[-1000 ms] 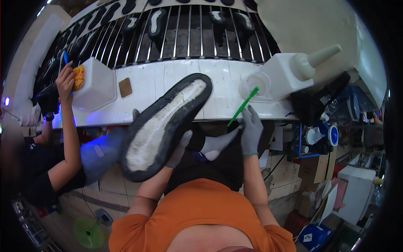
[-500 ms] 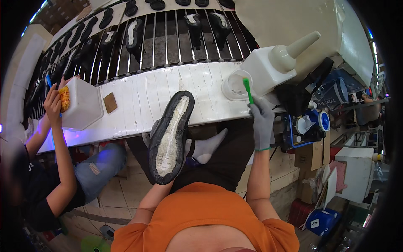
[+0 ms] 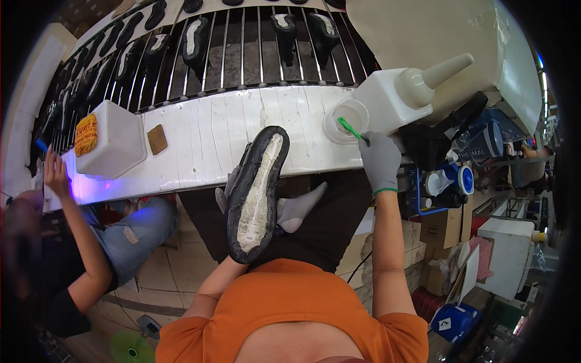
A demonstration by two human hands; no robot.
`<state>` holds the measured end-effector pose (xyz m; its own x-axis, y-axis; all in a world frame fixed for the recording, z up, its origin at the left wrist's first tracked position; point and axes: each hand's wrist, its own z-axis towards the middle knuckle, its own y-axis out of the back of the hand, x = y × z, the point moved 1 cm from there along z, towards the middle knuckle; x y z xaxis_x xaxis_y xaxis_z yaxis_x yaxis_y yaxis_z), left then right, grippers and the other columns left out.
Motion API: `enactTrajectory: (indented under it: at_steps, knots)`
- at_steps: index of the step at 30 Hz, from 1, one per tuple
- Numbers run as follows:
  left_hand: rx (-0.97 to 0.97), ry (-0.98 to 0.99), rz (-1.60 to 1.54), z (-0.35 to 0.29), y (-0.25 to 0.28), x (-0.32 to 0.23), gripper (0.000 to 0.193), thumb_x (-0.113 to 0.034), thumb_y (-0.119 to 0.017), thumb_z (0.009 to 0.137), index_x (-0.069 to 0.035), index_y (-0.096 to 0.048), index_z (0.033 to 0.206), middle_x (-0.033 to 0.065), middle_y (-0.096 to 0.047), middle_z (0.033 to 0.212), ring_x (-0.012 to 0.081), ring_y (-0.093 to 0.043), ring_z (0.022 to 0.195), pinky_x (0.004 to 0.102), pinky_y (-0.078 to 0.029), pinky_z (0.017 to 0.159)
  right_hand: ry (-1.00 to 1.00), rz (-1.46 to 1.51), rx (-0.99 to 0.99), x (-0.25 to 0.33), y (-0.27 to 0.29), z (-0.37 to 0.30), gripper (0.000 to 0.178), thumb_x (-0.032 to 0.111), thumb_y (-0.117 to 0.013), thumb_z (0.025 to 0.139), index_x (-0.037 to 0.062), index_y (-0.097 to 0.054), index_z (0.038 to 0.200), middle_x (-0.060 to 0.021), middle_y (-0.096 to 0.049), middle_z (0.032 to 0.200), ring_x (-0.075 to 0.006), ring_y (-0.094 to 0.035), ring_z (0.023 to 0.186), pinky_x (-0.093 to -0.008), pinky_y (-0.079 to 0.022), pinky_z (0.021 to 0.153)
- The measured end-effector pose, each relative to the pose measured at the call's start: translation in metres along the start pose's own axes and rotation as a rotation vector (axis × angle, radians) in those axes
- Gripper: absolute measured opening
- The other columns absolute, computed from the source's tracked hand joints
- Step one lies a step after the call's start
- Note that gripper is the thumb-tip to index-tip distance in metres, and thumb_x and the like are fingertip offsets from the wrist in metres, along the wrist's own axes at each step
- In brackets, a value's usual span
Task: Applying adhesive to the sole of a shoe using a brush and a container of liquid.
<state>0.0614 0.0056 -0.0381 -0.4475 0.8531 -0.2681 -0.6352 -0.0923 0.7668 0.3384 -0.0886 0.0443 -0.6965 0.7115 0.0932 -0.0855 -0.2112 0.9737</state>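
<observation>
My left hand (image 3: 232, 180), in a grey glove, grips a black shoe upper (image 3: 235, 209) from beneath; most of that hand is hidden behind it. The upper is held bottom up above my lap, its long whitish underside (image 3: 259, 192) facing me. My right hand (image 3: 381, 162), gloved in grey, holds a small green brush (image 3: 349, 127) by its handle. The brush's head is over or inside a clear plastic cup (image 3: 345, 138) on the white bench (image 3: 242, 136). Whether it touches anything in the cup I cannot tell.
Beyond the bench runs a rack of metal rollers (image 3: 242, 51) carrying several black shoe uppers. A white bottle with a nozzle (image 3: 393, 97) lies behind the cup. At left are a white container (image 3: 115, 140), a brown pad (image 3: 157, 140) and a co-worker's arm (image 3: 78, 224).
My right hand has tilted the green brush over toward the cup's inside. The shoe upper in my left hand has shifted slightly right. The co-worker's hand has moved away from the white container.
</observation>
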Motion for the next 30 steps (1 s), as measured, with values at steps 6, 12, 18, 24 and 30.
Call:
enactTrajectory:
  at_steps: [6,12,18,24,30]
  knots:
    - [-0.080,-0.003,-0.038,0.012,0.012,-0.003,0.070,-0.043,-0.061,0.090,-0.013,-0.034,0.147,0.0100,-0.038,0.147,0.0279,-0.038,0.133,0.0500,-0.027,0.113,-0.295,0.789,0.238,-0.037,-0.011,-0.009,0.026,0.024,-0.066,0.085,0.0021,-0.075,0.095,-0.0079,-0.071,0.075,-0.0123,-0.059,0.058,-0.0279,-0.046,0.055]
    - [-0.138,-0.009,-0.052,0.039,0.011,-0.015,0.078,-0.044,-0.071,0.083,-0.012,-0.036,0.145,0.0128,-0.041,0.143,0.0318,-0.041,0.129,0.0500,-0.033,0.109,-0.577,1.299,0.406,-0.021,-0.005,-0.015,0.027,0.022,-0.059,0.092,-0.0002,-0.072,0.102,-0.0061,-0.068,0.074,-0.0033,-0.044,0.047,-0.0190,-0.027,0.040]
    - [-0.100,0.167,-0.299,0.002,-0.034,-0.027,0.090,-0.044,-0.087,0.066,-0.013,-0.043,0.139,0.0192,-0.040,0.135,0.0377,-0.046,0.121,0.0555,-0.040,0.102,-0.200,1.247,0.575,0.013,0.030,-0.017,0.025,0.017,-0.059,0.086,-0.0019,-0.072,0.098,-0.0025,-0.062,0.069,-0.0034,-0.044,0.051,-0.0193,-0.030,0.045]
    - [-0.370,0.053,-0.290,0.034,-0.013,-0.028,0.101,-0.045,-0.084,0.070,-0.007,-0.029,0.145,0.0213,-0.032,0.139,0.0344,-0.045,0.123,0.0584,-0.033,0.107,0.090,1.280,0.562,0.057,0.065,-0.052,0.032,0.000,-0.074,0.069,-0.0015,-0.074,0.101,-0.0079,-0.070,0.086,-0.0127,-0.062,0.076,-0.0234,-0.046,0.067]
    - [-0.446,0.125,-0.411,0.037,-0.017,-0.034,0.100,-0.038,-0.086,0.069,-0.007,-0.026,0.143,0.0194,-0.040,0.134,0.0348,-0.049,0.122,0.0593,-0.029,0.109,0.146,1.182,0.590,0.070,0.076,-0.073,0.031,-0.001,-0.078,0.067,0.0017,-0.075,0.098,-0.0090,-0.070,0.087,-0.0137,-0.065,0.080,-0.0235,-0.049,0.071]
